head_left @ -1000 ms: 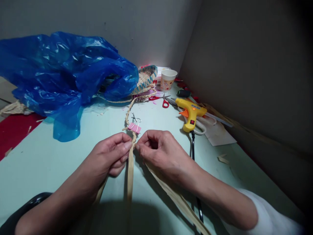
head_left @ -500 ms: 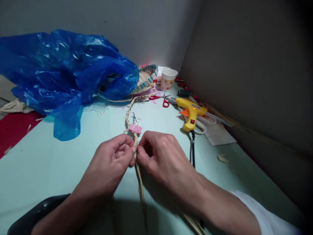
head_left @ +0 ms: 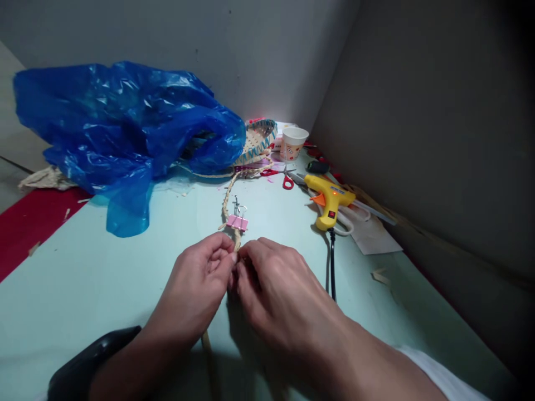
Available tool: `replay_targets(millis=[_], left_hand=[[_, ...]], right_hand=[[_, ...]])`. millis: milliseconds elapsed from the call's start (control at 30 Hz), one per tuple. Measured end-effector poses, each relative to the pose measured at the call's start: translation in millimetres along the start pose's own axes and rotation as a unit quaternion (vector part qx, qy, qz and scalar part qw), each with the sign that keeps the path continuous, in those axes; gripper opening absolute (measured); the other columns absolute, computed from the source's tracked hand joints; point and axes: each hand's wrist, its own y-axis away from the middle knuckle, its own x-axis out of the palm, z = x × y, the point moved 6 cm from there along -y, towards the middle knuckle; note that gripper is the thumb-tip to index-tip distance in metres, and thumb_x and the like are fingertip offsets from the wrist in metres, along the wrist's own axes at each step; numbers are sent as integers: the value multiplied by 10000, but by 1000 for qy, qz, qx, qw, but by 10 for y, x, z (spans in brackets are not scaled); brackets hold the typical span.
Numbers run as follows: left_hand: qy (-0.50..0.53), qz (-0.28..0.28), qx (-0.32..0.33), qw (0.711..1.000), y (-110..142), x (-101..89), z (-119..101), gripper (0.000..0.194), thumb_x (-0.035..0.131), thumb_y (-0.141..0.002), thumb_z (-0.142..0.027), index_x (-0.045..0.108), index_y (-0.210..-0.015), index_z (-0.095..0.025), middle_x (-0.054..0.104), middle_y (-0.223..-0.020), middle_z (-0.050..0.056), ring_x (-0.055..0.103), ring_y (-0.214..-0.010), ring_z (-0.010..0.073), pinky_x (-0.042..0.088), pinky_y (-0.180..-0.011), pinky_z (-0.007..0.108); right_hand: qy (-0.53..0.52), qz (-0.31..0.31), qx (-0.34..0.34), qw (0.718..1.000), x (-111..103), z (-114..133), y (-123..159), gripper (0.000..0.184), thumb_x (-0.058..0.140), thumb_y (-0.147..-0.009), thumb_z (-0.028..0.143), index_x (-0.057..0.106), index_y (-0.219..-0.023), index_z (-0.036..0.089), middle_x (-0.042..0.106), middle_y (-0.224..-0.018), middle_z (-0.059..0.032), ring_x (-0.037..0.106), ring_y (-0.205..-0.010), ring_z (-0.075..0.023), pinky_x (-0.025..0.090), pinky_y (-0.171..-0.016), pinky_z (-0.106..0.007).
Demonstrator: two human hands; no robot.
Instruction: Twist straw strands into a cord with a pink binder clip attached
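A braided cord of pale straw-like strips (head_left: 226,201) runs from the back of the table toward me, with a pink binder clip (head_left: 237,223) fastened across it. Just below the clip, my left hand (head_left: 204,273) pinches the braid between thumb and forefinger. My right hand (head_left: 278,284) is closed beside it, fingertips touching the left ones at the same spot and gripping the strips. One loose strip (head_left: 211,362) hangs below my left hand. The fingers hide the crossing point and most of the other strips.
A crumpled blue plastic bag (head_left: 121,128) lies back left, partly over a woven basket (head_left: 261,139). Behind are a paper cup (head_left: 293,143) and red-handled scissors (head_left: 287,181). To the right, a yellow glue gun (head_left: 330,200) trails its black cord (head_left: 333,267) near my right arm.
Both hands have drawn closer together on the braid, and my right hand has turned over it. The middle strip that hung between them is now hidden. The view has shifted slightly.
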Motion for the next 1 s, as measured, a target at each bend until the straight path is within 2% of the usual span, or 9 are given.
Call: replay_targets(millis=[133,267,367,467,533,667,767,867,1000], left_hand=[[-54,1,21,998,14,4,17,85,514,-859,-263,523,-784,-223,543,-683,-39,510,-638,138,375,-581,247],[-107,-7,45,993,18,-10,28,151,471,-900,-324,518,-794,-227,511,-656,-44,462,-610,137,351,-573,263],[-64,15,36,997,16,0,45,177,477,-898,-351,511,-779,-225,457,-612,-62,425,-580,124,350,-564,253],[14,38,5,999,22,2,62,172,523,-869,-357,506,-775,-214,419,-596,-77,388,-553,100,321,-529,227],[52,53,-14,997,26,2,64,167,568,-840,-360,523,-803,-204,432,-610,-78,381,-556,89,299,-513,211],[102,86,-11,991,10,14,31,181,630,-792,-333,546,-850,-185,592,-731,-27,541,-729,129,403,-650,231],[113,78,-25,990,-14,2,46,187,663,-748,-302,544,-815,-174,606,-694,-25,551,-696,127,405,-648,238],[119,59,-39,990,-17,-23,60,198,676,-732,-299,546,-805,-169,607,-661,-30,546,-652,115,401,-626,234],[140,52,-51,988,-7,-40,62,222,688,-737,-285,552,-871,-172,637,-686,-28,561,-635,106,396,-596,215]], right_hand=[[-51,13,31,998,-10,-36,26,137,451,-887,140,531,-781,170,601,-775,-32,495,-668,-143,324,-639,-286],[-44,28,9,999,54,13,46,128,462,-837,76,559,-830,159,598,-800,-44,494,-676,-150,335,-633,-282],[26,39,-42,998,126,84,69,201,506,-741,27,592,-892,127,596,-828,-80,505,-681,-177,316,-589,-295],[116,9,-83,990,127,110,87,275,524,-702,10,605,-945,109,597,-811,-86,513,-631,-185,254,-534,-307],[148,-11,-83,985,100,74,79,245,530,-734,28,605,-942,135,604,-783,-63,516,-591,-179,221,-522,-314],[158,-45,-59,985,37,-19,27,100,522,-871,144,614,-858,181,635,-766,-45,553,-652,-199,254,-558,-327],[142,-66,-62,986,6,-31,-2,109,544,-901,193,628,-834,172,657,-788,-54,558,-755,-217,327,-664,-343],[101,-57,-70,991,-45,-41,-27,87,588,-884,219,643,-851,160,663,-815,-60,547,-818,-223,352,-721,-346],[-51,-13,-43,998,-162,-166,-108,181,645,-855,322,670,-938,163,672,-884,-52,570,-831,-191,389,-700,-294]])
